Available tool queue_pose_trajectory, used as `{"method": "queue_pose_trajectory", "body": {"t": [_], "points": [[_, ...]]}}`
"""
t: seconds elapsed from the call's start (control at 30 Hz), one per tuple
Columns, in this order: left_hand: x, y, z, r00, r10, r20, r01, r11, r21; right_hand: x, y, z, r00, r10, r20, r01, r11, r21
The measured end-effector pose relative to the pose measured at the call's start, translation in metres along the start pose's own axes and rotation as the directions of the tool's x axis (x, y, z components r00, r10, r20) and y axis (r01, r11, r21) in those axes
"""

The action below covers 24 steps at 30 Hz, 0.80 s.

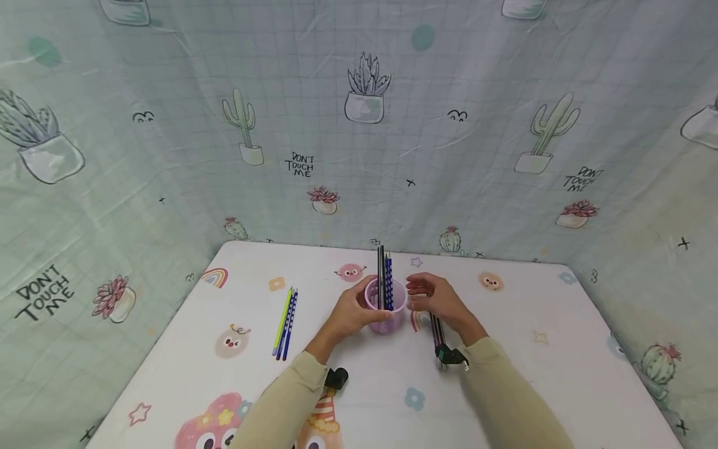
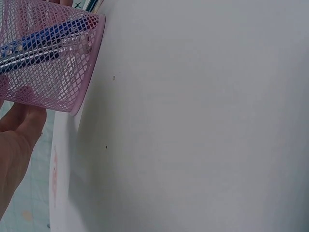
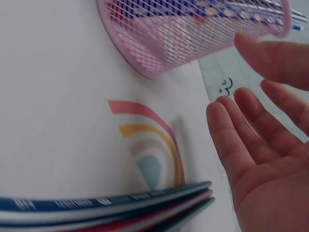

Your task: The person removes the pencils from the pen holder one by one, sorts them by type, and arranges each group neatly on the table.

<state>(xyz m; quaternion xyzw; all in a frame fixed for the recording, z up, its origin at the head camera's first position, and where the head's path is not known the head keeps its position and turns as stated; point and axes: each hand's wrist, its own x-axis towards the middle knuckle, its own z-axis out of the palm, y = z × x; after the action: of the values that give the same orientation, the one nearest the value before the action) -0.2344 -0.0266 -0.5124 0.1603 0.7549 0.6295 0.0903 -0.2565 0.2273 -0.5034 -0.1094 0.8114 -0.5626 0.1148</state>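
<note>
Gripping mesh cup (image 1: 387, 323), left hand (image 1: 349, 312); right hand (image 1: 443, 304) spread; white printed table (image 1: 381, 399); cactus-print cloth (image 1: 303, 62).

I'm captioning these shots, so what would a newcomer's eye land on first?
Likely the pink mesh cup near the middle of the table, dark and blue pencils standing in it, the left hand gripping its side. Next, perhaps, the yellow-green pencil lying beside blue ones to the left, then the cactus-print backdrop behind.

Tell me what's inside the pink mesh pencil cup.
Dark pencils and pale-spotted blue pencils stand in the pink mesh pencil cup, tops sticking out. Their lower ends show only partly through the mesh; overlap hides the exact count, and the left hand covers part of the cup.
</note>
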Motion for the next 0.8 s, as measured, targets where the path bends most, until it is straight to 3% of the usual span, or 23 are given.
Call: {"method": "queue_pose_trajectory", "body": {"t": [0.2, 0.37, 0.47, 0.8], "points": [[0.0, 0.002, 0.001, 1.0, 0.005, -0.009, -0.005, 1.0, 0.004, 0.0, 0.0, 0.011, 0.993, -0.059, 0.099, 0.063, 0.997, -0.04], [0.001, 0.0, 0.001, 1.0, 0.024, 0.011, -0.024, 1.0, 0.003, -0.002, 0.002, 0.022, 0.974, -0.166, 0.152, 0.17, 0.985, -0.012], [0.001, -0.001, 0.002, 0.999, 0.037, 0.015, -0.037, 0.999, 0.003, -0.003, 0.004, 0.03, 0.97, -0.198, 0.143, 0.202, 0.979, -0.01], [0.002, 0.0, 0.0, 0.999, 0.045, 0.014, -0.045, 0.999, 0.008, -0.004, 0.0, 0.05, 0.987, -0.159, 0.001, 0.159, 0.984, -0.079]]}}
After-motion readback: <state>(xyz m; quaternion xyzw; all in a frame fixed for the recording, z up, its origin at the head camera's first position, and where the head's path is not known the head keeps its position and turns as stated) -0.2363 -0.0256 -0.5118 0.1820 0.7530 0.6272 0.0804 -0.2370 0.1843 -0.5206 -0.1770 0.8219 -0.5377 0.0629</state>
